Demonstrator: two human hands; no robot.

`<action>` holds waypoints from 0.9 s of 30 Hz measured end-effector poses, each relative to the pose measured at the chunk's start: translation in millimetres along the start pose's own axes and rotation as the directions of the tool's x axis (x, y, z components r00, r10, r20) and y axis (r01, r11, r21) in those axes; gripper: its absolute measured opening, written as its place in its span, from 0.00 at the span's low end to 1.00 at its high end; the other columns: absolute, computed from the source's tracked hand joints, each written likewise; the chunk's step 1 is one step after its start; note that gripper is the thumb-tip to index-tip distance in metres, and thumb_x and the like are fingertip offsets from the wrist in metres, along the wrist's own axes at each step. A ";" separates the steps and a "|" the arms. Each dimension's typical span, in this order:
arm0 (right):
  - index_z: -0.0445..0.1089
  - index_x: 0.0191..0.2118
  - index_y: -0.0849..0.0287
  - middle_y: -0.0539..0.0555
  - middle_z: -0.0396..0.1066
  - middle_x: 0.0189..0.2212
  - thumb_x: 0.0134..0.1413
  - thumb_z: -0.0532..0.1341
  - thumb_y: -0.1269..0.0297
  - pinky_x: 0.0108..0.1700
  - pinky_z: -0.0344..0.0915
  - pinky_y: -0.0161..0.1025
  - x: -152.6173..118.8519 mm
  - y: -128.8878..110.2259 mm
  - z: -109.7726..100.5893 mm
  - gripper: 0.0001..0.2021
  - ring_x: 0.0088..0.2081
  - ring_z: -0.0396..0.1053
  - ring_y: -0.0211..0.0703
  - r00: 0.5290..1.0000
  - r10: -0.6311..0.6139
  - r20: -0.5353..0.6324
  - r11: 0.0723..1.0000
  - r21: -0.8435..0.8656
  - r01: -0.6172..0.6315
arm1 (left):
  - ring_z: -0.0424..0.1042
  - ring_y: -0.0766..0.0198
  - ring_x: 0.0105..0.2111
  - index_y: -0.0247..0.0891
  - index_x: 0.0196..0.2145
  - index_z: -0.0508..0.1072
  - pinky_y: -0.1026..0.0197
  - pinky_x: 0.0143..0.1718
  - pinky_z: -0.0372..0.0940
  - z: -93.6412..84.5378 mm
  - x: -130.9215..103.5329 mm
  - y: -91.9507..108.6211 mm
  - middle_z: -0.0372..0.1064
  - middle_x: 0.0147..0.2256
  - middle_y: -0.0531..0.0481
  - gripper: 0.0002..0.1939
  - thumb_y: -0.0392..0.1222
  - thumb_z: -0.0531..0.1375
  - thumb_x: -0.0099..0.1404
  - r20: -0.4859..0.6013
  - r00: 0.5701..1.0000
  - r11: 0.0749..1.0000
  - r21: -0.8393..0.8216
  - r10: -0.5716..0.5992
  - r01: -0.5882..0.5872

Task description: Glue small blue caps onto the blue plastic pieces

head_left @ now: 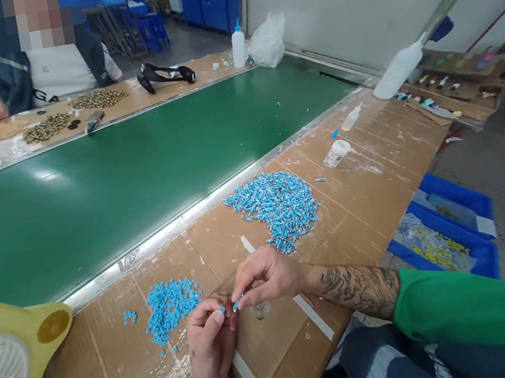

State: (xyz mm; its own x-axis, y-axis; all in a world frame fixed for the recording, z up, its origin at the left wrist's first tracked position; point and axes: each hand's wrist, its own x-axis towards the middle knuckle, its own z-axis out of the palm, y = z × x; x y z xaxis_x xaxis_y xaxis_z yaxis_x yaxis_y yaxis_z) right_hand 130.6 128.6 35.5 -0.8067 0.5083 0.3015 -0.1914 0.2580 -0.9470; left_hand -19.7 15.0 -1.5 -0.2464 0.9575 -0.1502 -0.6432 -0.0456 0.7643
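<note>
Head camera view: two bare hands meet low over a cardboard-covered worktop [369, 196], each grip drawn to a narrow pinch. The left hand [209, 336] holds a small blue bead [222, 309] between thumb and finger; just to its right, the right hand [269, 276] pinches a slim blue piece [236, 305], whose long axis is too small to read surely. Nearer the left hand spreads a scatter of round, plastic-looking blue rings [170, 307]; beyond the right hand rises a heap of slender, tapered blue pieces [286, 203] with pale ends. A small clear object [261, 310], partly hidden, sits beneath the right hand. Alongside runs a smooth, glossy green belt [156, 159], edged in bright metal.
</note>
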 end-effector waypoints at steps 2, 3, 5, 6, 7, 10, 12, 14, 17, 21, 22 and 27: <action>0.76 0.38 0.65 0.56 0.75 0.33 0.56 0.65 0.62 0.35 0.68 0.31 0.0 -0.2 -0.4 0.10 0.32 0.70 0.33 1.000 -0.020 -0.010 0.999 -0.033 0.020 | 0.64 0.69 0.20 0.38 0.25 0.77 0.66 0.22 0.60 -1.1 0.8 -1.3 0.67 0.21 0.52 0.08 0.43 0.71 0.50 0.003 1.000 1.000 0.014 0.007 -0.007; 0.76 0.38 0.65 0.56 0.75 0.33 0.56 0.64 0.64 0.37 0.69 0.32 0.2 -1.1 -0.4 0.09 0.33 0.70 0.33 0.999 -0.033 -0.014 0.998 -0.062 0.032 | 0.64 0.69 0.20 0.38 0.25 0.77 0.66 0.23 0.60 -1.6 1.2 -2.1 0.68 0.21 0.52 0.08 0.42 0.71 0.51 0.007 1.000 1.000 0.020 0.013 -0.013; 0.76 0.37 0.65 0.56 0.75 0.34 0.56 0.63 0.68 0.40 0.69 0.32 1.0 -4.0 -0.1 0.07 0.34 0.71 0.33 0.996 -0.082 -0.021 0.989 -0.123 0.078 | 0.65 0.70 0.20 0.37 0.26 0.78 0.66 0.23 0.61 -2.7 1.4 -3.7 0.69 0.22 0.52 0.08 0.42 0.71 0.51 0.011 1.000 0.999 0.034 0.022 -0.022; 0.77 0.37 0.65 0.56 0.75 0.34 0.56 0.63 0.68 0.41 0.70 0.33 1.4 -5.8 0.0 0.07 0.35 0.71 0.33 0.993 -0.112 -0.018 0.982 -0.153 0.108 | 0.65 0.69 0.20 0.37 0.26 0.78 0.66 0.23 0.61 -3.2 1.3 -4.4 0.69 0.22 0.51 0.08 0.42 0.71 0.52 0.008 1.000 0.999 0.039 0.023 -0.024; 0.77 0.37 0.65 0.56 0.76 0.34 0.56 0.62 0.68 0.41 0.70 0.32 1.7 -7.6 0.2 0.07 0.35 0.71 0.33 0.989 -0.144 -0.015 0.974 -0.180 0.139 | 0.65 0.69 0.21 0.37 0.26 0.78 0.66 0.23 0.61 -3.7 1.0 -5.0 0.69 0.22 0.51 0.07 0.42 0.70 0.52 0.004 1.000 0.999 0.044 0.025 -0.025; 0.78 0.37 0.65 0.56 0.75 0.34 0.58 0.62 0.67 0.40 0.69 0.31 1.9 -11.5 0.3 0.08 0.33 0.71 0.32 0.977 -0.213 -0.006 0.950 -0.236 0.206 | 0.65 0.69 0.22 0.37 0.27 0.78 0.66 0.23 0.60 -4.8 -0.1 -5.8 0.70 0.23 0.50 0.06 0.41 0.70 0.53 -0.007 1.000 0.998 0.047 0.030 -0.030; 0.78 0.37 0.65 0.55 0.75 0.34 0.58 0.62 0.68 0.40 0.69 0.30 1.6 -12.3 0.2 0.08 0.33 0.71 0.32 0.973 -0.231 0.000 0.941 -0.256 0.223 | 0.65 0.69 0.22 0.37 0.27 0.78 0.66 0.23 0.60 -5.1 -0.4 -5.6 0.70 0.24 0.50 0.05 0.41 0.69 0.53 -0.007 0.999 0.998 0.046 0.034 -0.034; 0.79 0.37 0.64 0.55 0.75 0.34 0.58 0.62 0.68 0.39 0.69 0.30 1.2 -12.0 -0.1 0.08 0.33 0.71 0.32 0.974 -0.226 0.009 0.937 -0.273 0.220 | 0.65 0.69 0.21 0.37 0.27 0.78 0.66 0.23 0.60 -5.3 0.0 -5.6 0.71 0.25 0.50 0.05 0.40 0.69 0.53 -0.007 0.999 0.998 0.049 0.040 -0.039; 0.78 0.37 0.63 0.55 0.75 0.35 0.59 0.61 0.68 0.39 0.69 0.29 1.0 -11.8 -1.8 0.09 0.33 0.72 0.31 0.977 -0.209 0.044 0.930 -0.302 0.212 | 0.65 0.69 0.21 0.38 0.27 0.78 0.65 0.24 0.61 -6.9 0.9 -6.8 0.71 0.25 0.50 0.05 0.41 0.69 0.53 -0.014 0.999 0.996 0.077 0.045 -0.044; 0.78 0.38 0.65 0.56 0.77 0.36 0.60 0.59 0.70 0.41 0.69 0.28 1.7 -14.3 -8.7 0.10 0.35 0.73 0.32 0.967 -0.219 0.133 0.919 -0.306 0.250 | 0.65 0.67 0.22 0.38 0.27 0.78 0.64 0.26 0.62 -14.8 -0.8 -7.3 0.70 0.23 0.51 0.07 0.43 0.69 0.54 -0.037 0.997 0.974 0.219 0.065 -0.055; 0.78 0.39 0.65 0.56 0.77 0.36 0.61 0.58 0.70 0.41 0.69 0.28 2.0 -14.9 -11.1 0.10 0.36 0.73 0.32 0.964 -0.211 0.160 0.918 -0.306 0.252 | 0.66 0.66 0.23 0.37 0.27 0.78 0.63 0.27 0.62 -17.6 -1.9 -6.2 0.70 0.22 0.51 0.06 0.42 0.69 0.54 -0.034 0.997 0.960 0.276 0.065 -0.053; 0.77 0.42 0.64 0.55 0.78 0.38 0.62 0.57 0.71 0.44 0.69 0.30 1.5 -12.0 -19.4 0.10 0.39 0.75 0.35 0.950 -0.128 0.285 0.893 -0.383 0.236 | 0.65 0.67 0.25 0.37 0.27 0.78 0.66 0.27 0.59 -28.4 -8.0 4.0 0.70 0.23 0.52 0.05 0.41 0.67 0.58 -0.007 0.999 0.782 0.623 0.036 -0.024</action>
State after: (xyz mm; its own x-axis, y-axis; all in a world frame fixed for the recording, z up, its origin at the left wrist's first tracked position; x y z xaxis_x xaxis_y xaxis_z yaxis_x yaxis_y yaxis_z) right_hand 142.5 142.2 49.5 -0.9012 0.2153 0.3760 -0.1466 0.6650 -0.7323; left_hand -40.9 -1.0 -15.1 -0.2742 0.9532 -0.1270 -0.0457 0.1190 0.9918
